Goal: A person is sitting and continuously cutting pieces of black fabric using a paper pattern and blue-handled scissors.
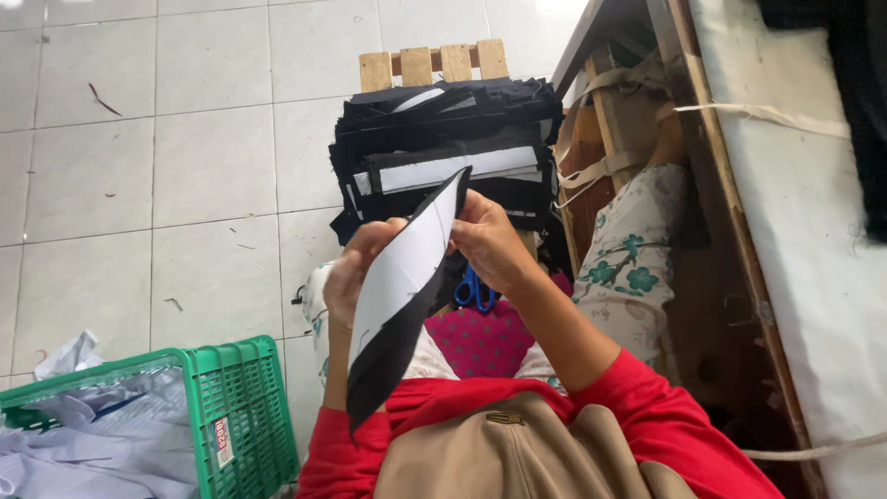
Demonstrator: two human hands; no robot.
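Fabric piece (pixel 397 296): curved, black with a white backing layer, held upright between both hands above the lap.

Left hand (pixel 356 277): fingers closed on the piece's left edge, mostly hidden behind the white face.

Right hand (pixel 490 245): thumb and fingers pinched shut on the upper right edge, near the pointed tip.

Handling note: the two layers appear to be pressed or peeled along the edge; a firm pinch close to the seam, with the left hand keeping the piece taut, would likely keep the layers aligned and avoid creasing.

Scissors (pixel 474 291): blue handles, resting on the lap just below the right hand, partly hidden.

Stack of cut pieces (pixel 443 152): black and white layers piled on a wooden stool (pixel 434 63), directly ahead of the hands.

Green basket (pixel 245 407): plastic, at lower left on the tiled floor (pixel 139 185), holding pale cloth scraps.

Wooden table frame (pixel 730 231): at right, with cloth strips hanging from it and a padded white top.
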